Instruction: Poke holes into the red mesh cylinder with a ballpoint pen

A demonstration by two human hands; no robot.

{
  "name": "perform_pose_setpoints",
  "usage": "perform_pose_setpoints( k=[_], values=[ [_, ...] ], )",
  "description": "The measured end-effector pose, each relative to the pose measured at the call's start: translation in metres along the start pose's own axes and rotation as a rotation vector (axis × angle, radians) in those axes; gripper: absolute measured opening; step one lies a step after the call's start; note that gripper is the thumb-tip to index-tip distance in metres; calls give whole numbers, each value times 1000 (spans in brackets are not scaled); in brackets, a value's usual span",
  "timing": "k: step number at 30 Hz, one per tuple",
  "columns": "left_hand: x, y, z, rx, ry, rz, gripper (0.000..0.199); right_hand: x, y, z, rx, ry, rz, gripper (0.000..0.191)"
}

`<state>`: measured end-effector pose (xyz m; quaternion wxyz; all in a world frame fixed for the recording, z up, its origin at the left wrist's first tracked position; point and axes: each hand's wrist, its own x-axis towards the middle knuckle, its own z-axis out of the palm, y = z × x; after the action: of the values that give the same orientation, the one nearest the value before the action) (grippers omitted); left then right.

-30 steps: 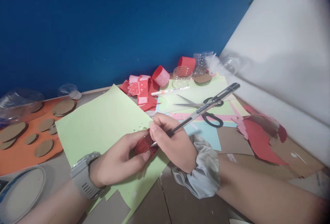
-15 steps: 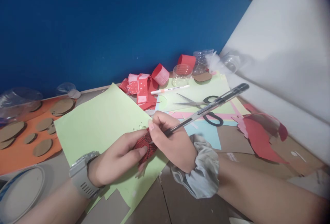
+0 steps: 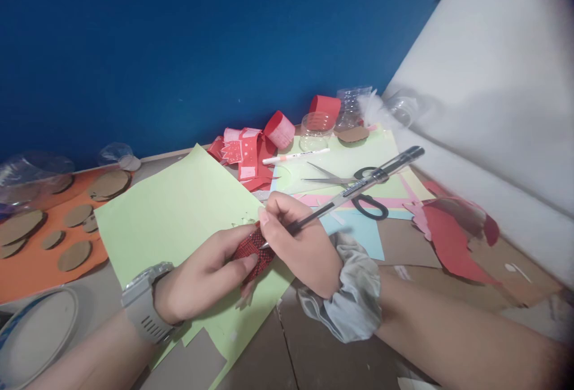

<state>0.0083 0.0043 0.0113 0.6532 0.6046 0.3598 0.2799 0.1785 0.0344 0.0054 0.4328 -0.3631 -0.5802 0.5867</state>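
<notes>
Left hand is clamped on a red piece crosshatched in black, thumb across its face, while the right hand pinches a clear-barrelled pen with its tip at that piece. Both hands sit close together above a pale green sheet, the red piece between them — partly hidden by their grip. Beyond the right hand lie scissors with blades spread, partly behind the pen, and a white marker beside red paper cutouts. Off to the left, brown cardboard discs rest on an orange sheet — well apart from the hands.
</notes>
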Motion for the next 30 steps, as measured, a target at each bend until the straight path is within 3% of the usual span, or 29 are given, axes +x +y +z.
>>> perform_pose_setpoints(
  k=[30],
  values=[
    [-1, -2, -1, 21, -24, 32, 22, 2, 3, -3, 29, -36, -41, 32]
  ],
)
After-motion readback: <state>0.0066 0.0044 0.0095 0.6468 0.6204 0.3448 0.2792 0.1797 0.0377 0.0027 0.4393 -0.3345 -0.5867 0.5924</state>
